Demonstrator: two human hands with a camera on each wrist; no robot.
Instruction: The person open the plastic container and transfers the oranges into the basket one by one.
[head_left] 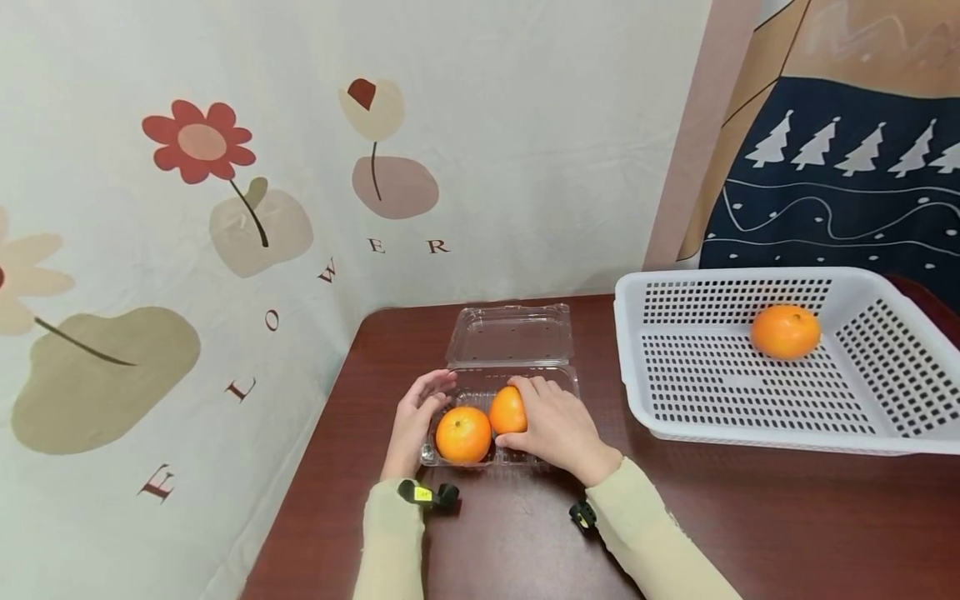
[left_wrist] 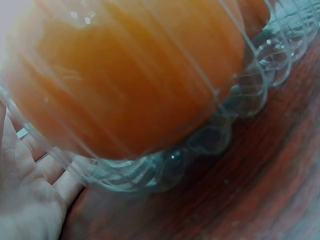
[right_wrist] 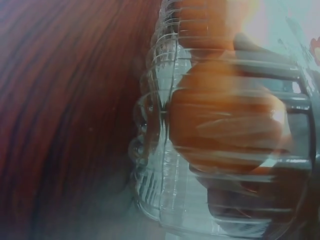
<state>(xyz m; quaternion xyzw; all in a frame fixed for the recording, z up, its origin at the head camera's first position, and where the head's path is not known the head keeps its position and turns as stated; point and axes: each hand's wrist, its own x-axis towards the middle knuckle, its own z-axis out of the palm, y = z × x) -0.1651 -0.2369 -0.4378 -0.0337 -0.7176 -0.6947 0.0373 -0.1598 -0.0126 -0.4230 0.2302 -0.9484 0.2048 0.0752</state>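
A clear plastic clamshell box [head_left: 474,390] stands on the table with its lid [head_left: 512,335] folded back. One orange [head_left: 463,434] sits in its front left part. Beside it, my right hand [head_left: 558,427] grips a second orange [head_left: 507,410], thumb in front and fingers over the far side. Through the box wall, the right wrist view shows this orange [right_wrist: 227,120] low inside; whether it touches the bottom I cannot tell. My left hand [head_left: 415,419] rests along the left side of the box, its fingers [left_wrist: 42,167] against the outer wall in the left wrist view.
To the right stands a white perforated basket [head_left: 633,367] with one orange [head_left: 786,332] in it. The dark red wooden table [head_left: 502,533] reaches back to a printed cloth [head_left: 525,167]. A dark cloth with white trees [head_left: 840,192] hangs behind the basket.
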